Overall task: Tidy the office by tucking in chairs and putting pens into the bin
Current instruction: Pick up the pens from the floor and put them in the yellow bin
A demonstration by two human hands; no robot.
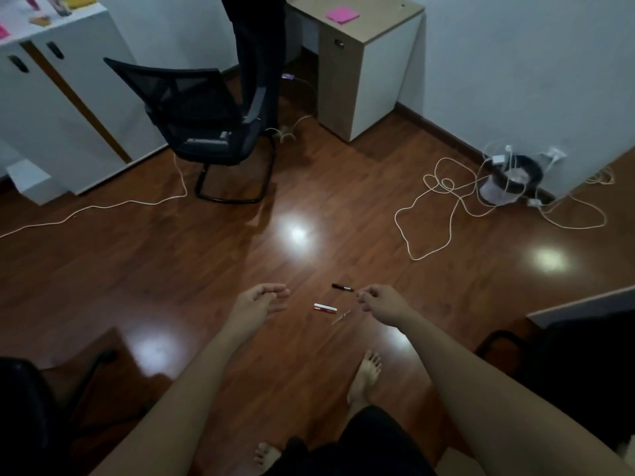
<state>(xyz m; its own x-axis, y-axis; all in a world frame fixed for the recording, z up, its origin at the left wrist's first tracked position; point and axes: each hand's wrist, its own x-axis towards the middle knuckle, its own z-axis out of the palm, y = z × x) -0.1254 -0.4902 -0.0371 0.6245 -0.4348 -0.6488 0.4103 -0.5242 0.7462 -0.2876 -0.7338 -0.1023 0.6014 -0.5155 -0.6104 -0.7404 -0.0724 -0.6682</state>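
Observation:
Several pens lie on the wooden floor between my hands: a black pen (342, 287), a white and red pen (324, 308), and a thin pen (341, 317) slanted beside it. My left hand (262, 300) hovers to the left of them, fingers apart and empty. My right hand (383, 301) hangs just right of the black pen with fingers curled and nothing visibly in it. A black mesh chair (202, 121) stands out from the white cabinet at the back left. The round bin (512, 180) sits by the wall at the back right.
White cables (433, 214) loop across the floor around the bin, and another cable (103, 207) runs left. A small desk (364, 63) with a pink note stands at the back. Dark chairs (31, 407) sit at both lower edges. My bare feet (366, 376) are below the pens.

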